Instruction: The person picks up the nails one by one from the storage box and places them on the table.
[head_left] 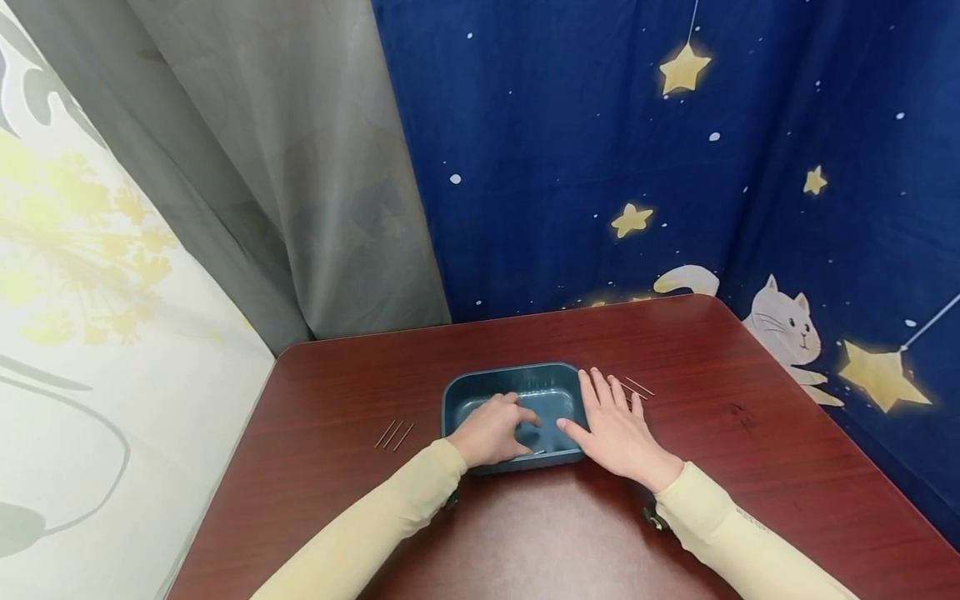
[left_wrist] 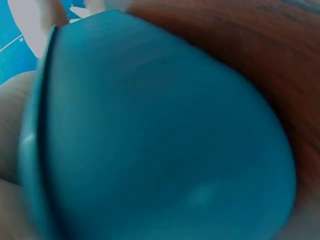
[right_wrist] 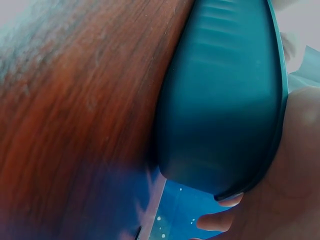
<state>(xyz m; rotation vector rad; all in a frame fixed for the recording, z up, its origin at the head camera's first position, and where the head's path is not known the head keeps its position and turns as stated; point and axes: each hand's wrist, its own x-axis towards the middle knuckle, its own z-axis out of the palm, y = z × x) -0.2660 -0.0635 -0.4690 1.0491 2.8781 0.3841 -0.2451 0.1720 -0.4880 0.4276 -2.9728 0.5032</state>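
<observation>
A dark teal plastic basin [head_left: 558, 406] with rounded corners sits on the table. My left hand [head_left: 489, 431] reaches over its left side, fingers bent down into it and the thumb spread apart from them near the front wall. A small pale sliver [head_left: 538, 452] shows beside that thumb. With fingers straight and spread, my right hand [head_left: 621, 433] rests on the basin's right rim. Both wrist views are filled by the basin's outer wall [left_wrist: 165, 115], and the right palm [right_wrist: 300, 160] lies along the rim in the right wrist view.
Three thin metal sticks [head_left: 393, 435] lie side by side on the table left of the basin. More thin sticks [head_left: 640, 386] lie to the right, partly behind the right fingers. The dark red wooden table [head_left: 517, 533] meets grey and starry blue curtains [head_left: 555, 167] at its back edge.
</observation>
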